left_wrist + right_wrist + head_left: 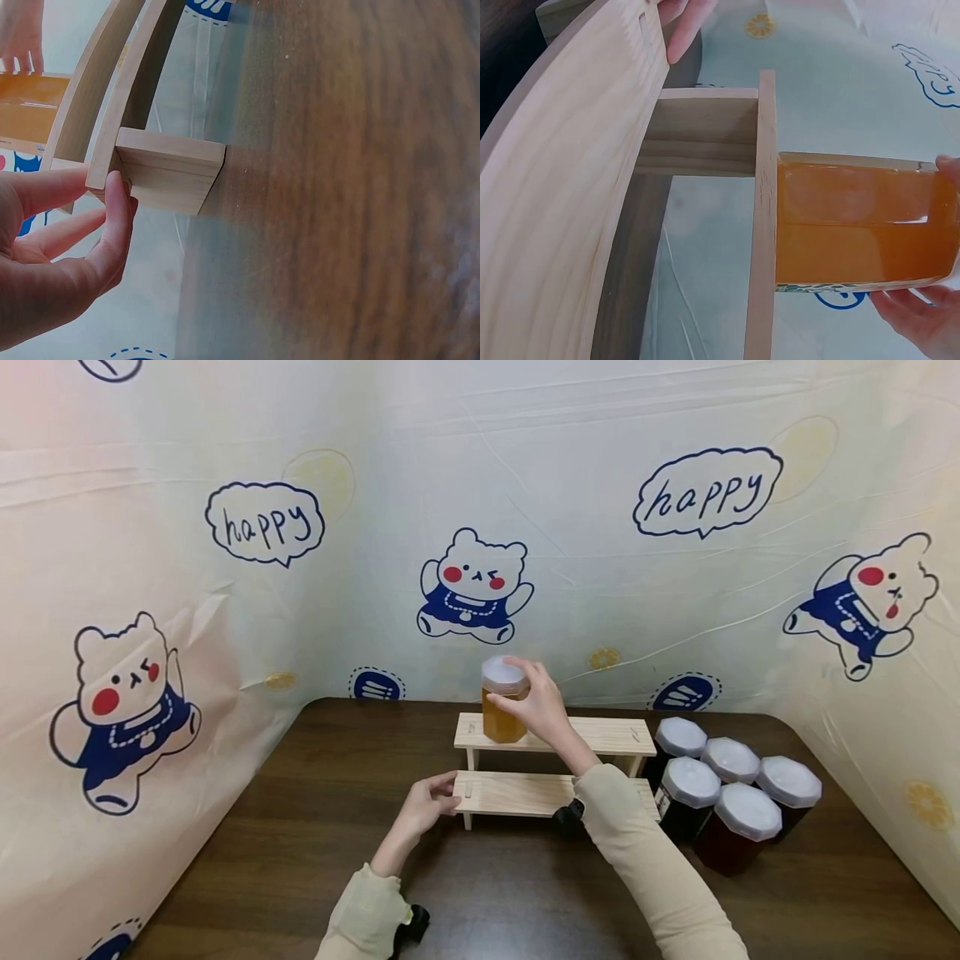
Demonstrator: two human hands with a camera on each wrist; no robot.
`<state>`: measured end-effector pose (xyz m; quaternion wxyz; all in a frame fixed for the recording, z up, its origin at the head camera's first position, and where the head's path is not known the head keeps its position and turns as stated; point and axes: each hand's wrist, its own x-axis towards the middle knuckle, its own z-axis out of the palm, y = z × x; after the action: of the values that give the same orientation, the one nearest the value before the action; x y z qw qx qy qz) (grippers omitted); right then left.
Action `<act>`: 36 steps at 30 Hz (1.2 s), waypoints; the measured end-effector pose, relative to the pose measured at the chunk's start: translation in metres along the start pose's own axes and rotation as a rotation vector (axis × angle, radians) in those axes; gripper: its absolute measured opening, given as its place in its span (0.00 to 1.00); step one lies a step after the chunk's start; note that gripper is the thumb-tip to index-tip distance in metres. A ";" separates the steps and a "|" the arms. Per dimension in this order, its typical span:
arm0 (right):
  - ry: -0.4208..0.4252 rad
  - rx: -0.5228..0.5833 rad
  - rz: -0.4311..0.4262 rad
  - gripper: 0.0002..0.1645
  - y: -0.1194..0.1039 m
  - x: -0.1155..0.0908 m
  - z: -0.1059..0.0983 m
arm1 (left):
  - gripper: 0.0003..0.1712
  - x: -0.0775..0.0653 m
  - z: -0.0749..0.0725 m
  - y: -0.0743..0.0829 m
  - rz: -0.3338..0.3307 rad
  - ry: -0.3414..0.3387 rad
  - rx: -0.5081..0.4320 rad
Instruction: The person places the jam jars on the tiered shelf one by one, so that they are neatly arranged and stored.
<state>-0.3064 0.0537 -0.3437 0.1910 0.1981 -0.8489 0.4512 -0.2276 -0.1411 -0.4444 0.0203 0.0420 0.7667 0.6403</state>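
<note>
A jar of amber honey-coloured contents with a white faceted lid stands at the left end of the upper step of a two-step wooden rack. My right hand grips it around the lid and upper side. In the right wrist view the jar has its base against the upper board. My left hand pinches the left end of the lower step. Up close in the left wrist view, thumb and fingers of that hand lie on either side of the board end.
Several dark jars with white faceted lids stand grouped at the rack's right end, close to it. The rack sits on a dark brown wooden table. A printed curtain with cartoon bears hangs behind the table and along both sides.
</note>
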 end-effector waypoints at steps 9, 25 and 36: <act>-0.007 0.056 -0.009 0.35 0.000 -0.010 -0.006 | 0.24 -0.010 0.002 0.015 0.005 0.007 0.013; 0.036 0.075 -0.049 0.31 0.007 -0.032 -0.029 | 0.24 -0.008 0.002 0.012 0.005 0.005 0.015; 0.038 0.031 -0.034 0.29 0.010 -0.049 -0.051 | 0.24 -0.008 0.001 0.012 0.007 0.003 0.006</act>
<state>-0.2625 0.1101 -0.3482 0.2118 0.2067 -0.8346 0.4647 -0.2190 -0.1385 -0.4328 0.0168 0.0439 0.7684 0.6383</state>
